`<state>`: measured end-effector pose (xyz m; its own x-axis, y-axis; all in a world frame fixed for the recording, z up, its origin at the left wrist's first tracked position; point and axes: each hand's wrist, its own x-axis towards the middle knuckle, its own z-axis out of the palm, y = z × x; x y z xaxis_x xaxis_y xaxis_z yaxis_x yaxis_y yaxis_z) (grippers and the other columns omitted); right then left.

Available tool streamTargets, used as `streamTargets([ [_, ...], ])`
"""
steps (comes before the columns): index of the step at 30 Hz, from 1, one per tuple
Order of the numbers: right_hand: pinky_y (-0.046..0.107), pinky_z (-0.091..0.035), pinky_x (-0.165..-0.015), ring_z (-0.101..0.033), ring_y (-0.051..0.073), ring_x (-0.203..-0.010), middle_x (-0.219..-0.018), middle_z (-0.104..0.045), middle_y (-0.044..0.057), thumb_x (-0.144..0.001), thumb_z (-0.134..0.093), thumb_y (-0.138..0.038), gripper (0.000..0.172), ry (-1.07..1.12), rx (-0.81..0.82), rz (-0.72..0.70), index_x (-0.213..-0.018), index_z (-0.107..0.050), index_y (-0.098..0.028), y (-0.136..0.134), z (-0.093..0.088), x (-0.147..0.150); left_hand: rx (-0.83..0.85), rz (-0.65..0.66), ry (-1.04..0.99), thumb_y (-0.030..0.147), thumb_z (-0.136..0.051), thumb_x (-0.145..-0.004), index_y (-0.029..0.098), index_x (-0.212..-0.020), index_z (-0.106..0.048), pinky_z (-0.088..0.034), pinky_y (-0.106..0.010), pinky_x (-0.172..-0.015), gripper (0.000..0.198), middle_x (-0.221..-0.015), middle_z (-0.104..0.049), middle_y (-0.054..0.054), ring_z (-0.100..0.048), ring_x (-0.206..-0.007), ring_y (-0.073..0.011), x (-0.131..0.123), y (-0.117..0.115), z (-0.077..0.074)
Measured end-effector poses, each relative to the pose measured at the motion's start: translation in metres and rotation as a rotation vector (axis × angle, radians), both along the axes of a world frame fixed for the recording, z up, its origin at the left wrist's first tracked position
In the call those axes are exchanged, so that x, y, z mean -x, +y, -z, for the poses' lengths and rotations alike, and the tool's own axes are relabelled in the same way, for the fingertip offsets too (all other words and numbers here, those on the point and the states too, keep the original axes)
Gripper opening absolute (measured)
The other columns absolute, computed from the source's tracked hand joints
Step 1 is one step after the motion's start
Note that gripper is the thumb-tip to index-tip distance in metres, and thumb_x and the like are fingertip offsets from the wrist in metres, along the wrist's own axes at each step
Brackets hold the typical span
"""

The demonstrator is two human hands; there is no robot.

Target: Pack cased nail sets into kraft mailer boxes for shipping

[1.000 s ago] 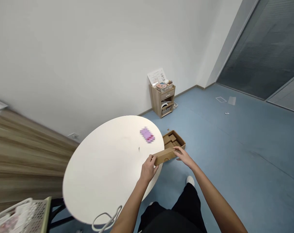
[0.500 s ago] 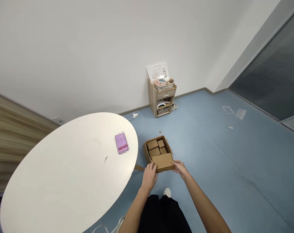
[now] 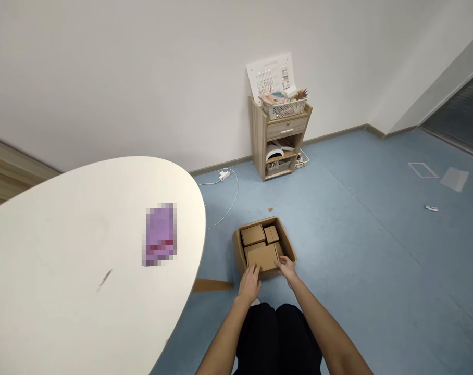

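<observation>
Head view: left hand (image 3: 250, 282) and right hand (image 3: 287, 270) gripped one flat carton (image 3: 263, 258) at the near end of one bin (image 3: 290, 242), which held at least three other boxes (image 3: 253, 235); one tabletop (image 3: 64, 234) stood left of it.

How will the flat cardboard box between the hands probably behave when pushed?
The flat cardboard box has straight edges, so it is probably fairly stiff. Its broad, flat shape suggests sliding rather than rolling.

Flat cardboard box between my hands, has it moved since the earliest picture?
Yes. Judged against the white table, the flat cardboard box has moved right, from overlapping the table's edge in view to the near end of the brown bin.
</observation>
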<state>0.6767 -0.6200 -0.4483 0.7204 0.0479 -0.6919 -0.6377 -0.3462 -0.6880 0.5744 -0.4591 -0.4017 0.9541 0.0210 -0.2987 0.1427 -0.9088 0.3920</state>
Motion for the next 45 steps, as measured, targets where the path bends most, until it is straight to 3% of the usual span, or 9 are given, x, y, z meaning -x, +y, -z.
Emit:
streamTargets([
  [5,0.033,-0.056,-0.071,-0.067,0.023,-0.1,-0.115,-0.065,0.013,-0.079,-0.053,-0.029,0.038,-0.052,0.025,-0.075,-0.116,-0.054,-0.018,0.02,0.123,-0.029,-0.04,-0.018,0.002,0.008,-0.047,-0.078,0.018,-0.131,-0.048,-0.039,-0.04,-0.107,0.054,-0.139,-0.048,-0.013,-0.044,-0.131,-0.0267,-0.031,0.017,0.118],
  [10,0.033,-0.056,-0.073,-0.066,0.022,-0.104,-0.111,-0.067,0.01,-0.08,-0.051,-0.03,0.038,-0.121,0.082,-0.149,-0.116,-0.055,-0.019,0.033,0.198,-0.048,-0.126,0.006,-0.004,0.004,-0.047,-0.074,0.017,-0.129,-0.05,-0.032,-0.048,-0.112,0.057,-0.137,-0.049,-0.015,-0.045,-0.129,-0.029,-0.047,0.019,0.189],
  [16,0.031,-0.05,-0.089,-0.066,0.022,-0.105,-0.107,-0.07,0.013,-0.079,-0.055,-0.023,0.029,-0.2,0.196,-0.286,-0.105,-0.064,-0.016,0.041,0.228,-0.058,-0.197,-0.02,-0.003,0.007,-0.05,-0.074,0.016,-0.131,-0.047,-0.015,-0.059,-0.116,0.058,-0.141,-0.046,-0.017,-0.04,-0.133,-0.0311,-0.059,0.011,0.216],
  [21,0.032,-0.045,-0.094,-0.063,0.025,-0.11,-0.112,-0.069,0.015,-0.077,-0.055,-0.016,0.029,-0.239,0.294,-0.425,-0.104,-0.067,-0.015,0.04,0.212,-0.062,-0.217,-0.035,0.162,0.012,-0.056,-0.075,0.017,-0.129,-0.049,-0.015,-0.064,-0.112,0.055,-0.145,-0.041,-0.02,-0.039,-0.133,-0.0359,-0.068,0.007,0.198],
  [24,0.034,-0.044,-0.094,-0.061,0.026,-0.113,-0.116,-0.067,0.017,-0.078,-0.055,-0.017,0.034,-0.262,0.356,-0.485,-0.111,-0.065,-0.015,0.036,0.177,-0.062,-0.158,0.014,0.27,0.018,-0.055,-0.079,0.016,-0.127,-0.052,-0.028,-0.06,-0.108,0.048,-0.132,-0.054,-0.02,-0.05,-0.124,-0.0358,-0.069,0.003,0.163],
  [28,0.032,-0.047,-0.088,-0.066,0.025,-0.104,-0.1,-0.072,0.012,-0.079,-0.052,-0.016,0.024,-0.271,0.39,-0.597,-0.095,-0.07,-0.018,0.031,0.102,-0.051,-0.06,0.055,0.29,0.028,-0.058,-0.079,0.017,-0.123,-0.056,-0.045,-0.048,-0.097,0.046,-0.121,-0.062,-0.015,-0.06,-0.112,-0.0321,-0.06,-0.006,0.086],
  [34,0.026,-0.047,-0.082,-0.067,0.022,-0.096,-0.093,-0.073,0.009,-0.076,-0.051,-0.02,0.019,-0.285,0.361,-0.754,-0.081,-0.069,-0.018,0.013,-0.033,-0.017,0.106,0.074,0.286,0.034,-0.059,-0.077,0.016,-0.122,-0.058,-0.045,-0.045,-0.098,0.049,-0.124,-0.061,-0.015,-0.058,-0.115,-0.0334,-0.011,-0.022,-0.074],
  [40,0.03,-0.048,-0.074,-0.067,0.023,-0.083,-0.077,-0.071,0.003,-0.066,-0.058,-0.031,0.015,-0.294,0.238,-0.879,-0.072,-0.067,-0.021,-0.001,-0.164,0.02,0.287,-0.135,0.216,0.032,-0.058,-0.076,0.018,-0.125,-0.056,-0.046,-0.044,-0.097,0.051,-0.124,-0.06,-0.014,-0.058,-0.114,-0.0329,0.076,-0.021,-0.24],
  [45,0.032,-0.05,-0.073,-0.067,0.025,-0.084,-0.079,-0.071,0.004,-0.067,-0.056,-0.039,0.024,-0.383,0.156,-0.981,-0.078,-0.068,-0.021,0.022,-0.265,0.052,0.447,-0.423,0.014,0.033,-0.052,-0.082,0.025,-0.13,-0.052,-0.044,-0.037,-0.099,0.049,-0.128,-0.059,-0.008,-0.059,-0.11,-0.0258,0.158,0.0,-0.337],
])
